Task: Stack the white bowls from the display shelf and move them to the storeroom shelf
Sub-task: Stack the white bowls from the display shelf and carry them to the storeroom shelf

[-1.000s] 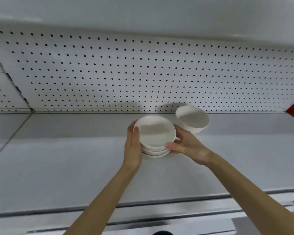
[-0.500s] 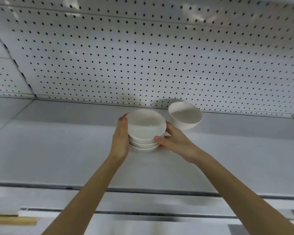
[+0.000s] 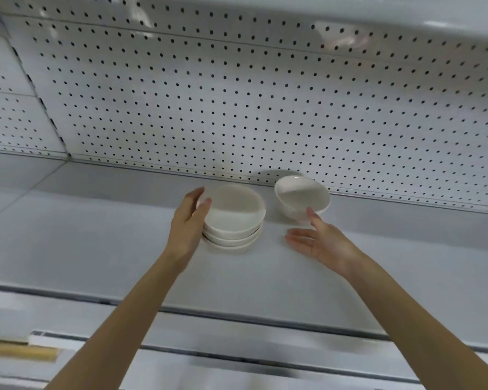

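Stack of white bowls (image 3: 234,220): three, nested upright, standing on the shelf (image 3: 96,237) just in front of the pegboard back panel (image 3: 237,94). The top bowl sits level.

Single white bowl (image 3: 302,197): stands on the same shelf to the right of the stack and slightly further back, close to it but apart, upright.

Left hand (image 3: 188,223): laid against the left side of the stack, fingers nearly straight, thumb up at the top bowl's rim. It does not curl round the bowls. Firm contact appears likely, though blur at the rim prevents confirmation.

Right hand (image 3: 319,243): wide, fingers spread and relaxed, holding nothing. It hovers over the shelf between the stack and the single bowl, clear of the stack. One fingertip reaches the lower front of the single bowl; contact cannot be determined.

Wooden strip (image 3: 17,353): lower left, below the shelf edge.
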